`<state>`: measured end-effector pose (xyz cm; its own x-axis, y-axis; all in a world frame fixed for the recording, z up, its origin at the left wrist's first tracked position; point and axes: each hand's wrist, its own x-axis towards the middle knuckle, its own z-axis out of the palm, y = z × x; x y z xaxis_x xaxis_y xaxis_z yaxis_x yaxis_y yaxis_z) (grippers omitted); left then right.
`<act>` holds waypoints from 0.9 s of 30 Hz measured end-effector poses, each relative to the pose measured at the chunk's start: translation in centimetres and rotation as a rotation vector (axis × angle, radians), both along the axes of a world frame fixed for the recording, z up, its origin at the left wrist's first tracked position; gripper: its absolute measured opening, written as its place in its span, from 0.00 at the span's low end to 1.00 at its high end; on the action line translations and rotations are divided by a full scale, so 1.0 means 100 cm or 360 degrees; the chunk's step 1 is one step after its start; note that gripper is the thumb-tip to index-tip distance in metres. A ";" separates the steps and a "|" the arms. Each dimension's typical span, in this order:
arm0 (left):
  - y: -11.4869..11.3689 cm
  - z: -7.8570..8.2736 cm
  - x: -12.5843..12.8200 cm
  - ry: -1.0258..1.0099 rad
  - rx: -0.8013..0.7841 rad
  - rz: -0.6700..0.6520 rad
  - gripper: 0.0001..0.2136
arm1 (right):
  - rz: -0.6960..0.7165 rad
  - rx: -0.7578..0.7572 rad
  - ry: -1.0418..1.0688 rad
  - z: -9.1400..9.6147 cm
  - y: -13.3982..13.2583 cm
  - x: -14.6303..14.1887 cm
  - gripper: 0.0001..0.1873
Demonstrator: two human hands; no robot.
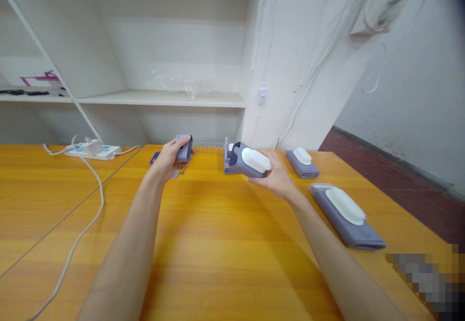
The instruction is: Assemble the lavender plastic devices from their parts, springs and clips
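Note:
My left hand is closed around a grey-purple folded, box-like piece near the back of the table. My right hand grips a grey-purple folded sleeve with a white oval unit on its face; its dark open end points left. Just behind that sleeve stands another grey-purple piece, partly hidden. A coiled cord stretches along the table's back edge between the two hands. Small blue-grey parts lie under my left hand, too small to make out.
Two more grey-purple folded pieces with white oval units, a smaller one and a larger one, lie at the right. A power strip with a white cable sits at the left. White shelves rise behind the wooden table.

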<state>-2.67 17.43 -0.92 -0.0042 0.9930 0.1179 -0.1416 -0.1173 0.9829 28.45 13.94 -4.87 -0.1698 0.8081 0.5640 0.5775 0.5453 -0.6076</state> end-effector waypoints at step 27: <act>-0.011 0.022 0.021 -0.0027 0.0404 0.0268 0.18 | -0.0084 0.0080 -0.0099 -0.003 0.000 -0.006 0.38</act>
